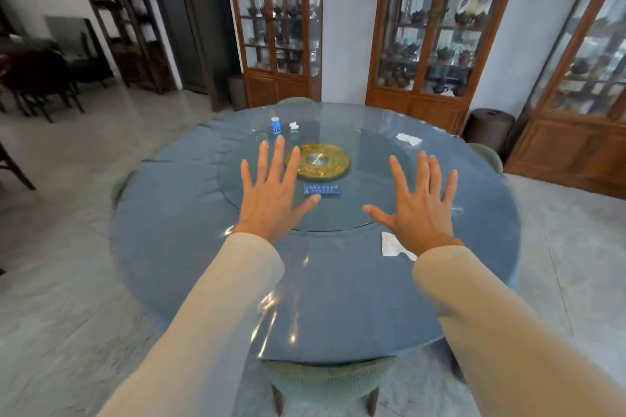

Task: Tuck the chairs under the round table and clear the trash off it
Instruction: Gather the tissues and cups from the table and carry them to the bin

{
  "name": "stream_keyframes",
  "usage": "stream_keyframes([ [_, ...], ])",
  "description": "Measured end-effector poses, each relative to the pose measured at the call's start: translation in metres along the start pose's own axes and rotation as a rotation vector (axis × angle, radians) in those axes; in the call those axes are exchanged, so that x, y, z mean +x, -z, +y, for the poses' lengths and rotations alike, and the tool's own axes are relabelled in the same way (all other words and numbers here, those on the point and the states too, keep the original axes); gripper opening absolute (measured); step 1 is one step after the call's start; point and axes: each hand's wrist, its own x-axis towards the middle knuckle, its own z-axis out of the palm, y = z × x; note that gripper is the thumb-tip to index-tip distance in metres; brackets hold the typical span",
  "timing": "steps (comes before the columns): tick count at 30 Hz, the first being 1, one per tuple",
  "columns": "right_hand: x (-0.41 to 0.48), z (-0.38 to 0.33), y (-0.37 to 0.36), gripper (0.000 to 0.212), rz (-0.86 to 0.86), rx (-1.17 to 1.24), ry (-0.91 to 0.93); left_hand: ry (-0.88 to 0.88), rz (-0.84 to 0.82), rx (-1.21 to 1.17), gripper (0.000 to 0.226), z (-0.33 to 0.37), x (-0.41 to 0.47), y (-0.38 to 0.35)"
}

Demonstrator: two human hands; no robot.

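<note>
A round table [176,213] with a blue cloth under glass fills the middle, with a glass turntable and a gold centre disc [318,161]. My left hand [271,193] and my right hand [420,206] hover over it, fingers spread, holding nothing. A white tissue [389,244] lies just beside my right wrist. Another crumpled tissue [408,139] lies at the far right, and a small wad [294,125] sits by a small blue-and-white bottle [275,124] at the far side. A blue card [321,189] lies between my hands. A green chair [325,382] is pushed under the near edge.
Green chair backs show at the far edge [294,100], the right edge [487,156] and the left edge [118,184]. A dark round bin [487,127] stands beyond the table on the right. Wooden glass cabinets [433,27] line the back wall. Dark chairs [40,85] stand far left.
</note>
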Motion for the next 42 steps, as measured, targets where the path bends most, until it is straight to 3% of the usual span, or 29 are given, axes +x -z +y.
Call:
stream_keyframes([
  [6,0.024,0.02,0.015,0.091,0.096,-0.02,-0.041,0.013,0.089,0.045,0.096,-0.001,0.025,0.007],
  [23,0.159,0.071,-0.089,0.095,-0.031,0.036,-0.025,0.116,0.009,0.045,0.096,-0.001,0.134,-0.081],
  [30,0.159,0.077,-0.152,0.098,-0.155,0.059,-0.041,0.198,-0.106,0.009,0.096,-0.015,0.124,-0.132],
  [42,0.09,0.053,-0.219,0.092,-0.425,0.139,-0.102,0.155,-0.435,-0.212,0.085,-0.015,0.041,-0.233],
])
